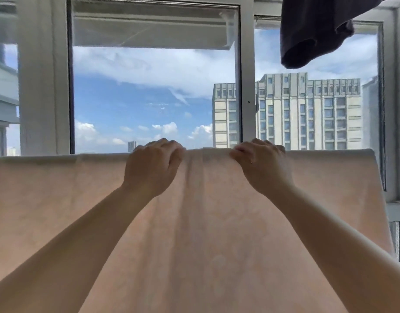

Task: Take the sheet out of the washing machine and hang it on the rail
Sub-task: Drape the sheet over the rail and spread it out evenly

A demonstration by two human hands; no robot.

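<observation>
While the sheet [205,222] lies draped over the rail, which is hidden beneath the top fold, it fills the lower half of the view from 9 o'clock to 3 o'clock. The left hand [152,167] and the right hand [262,166] sit close together on that fold near the centre, each grip clenched on a pinch of fabric, with a few vertical creases bunched between them. The cloth looks thin, soft and limp; judged as freshly washed, it is probably damp, somewhat heavy, and inclined to cling rather than slide. Take hold at the top fold only, since a grip lower down would drag cloth off the rail. The right edge of the sheet runs down at 3 o'clock, just short of the window frame [247,86]; the left edge runs out of view at 9 o'clock. Open room exists along the fold to either side for spreading the hands apart. A dark garment [316,30] hangs at 1 o'clock, well above the fold, limiting upward travel there.
</observation>
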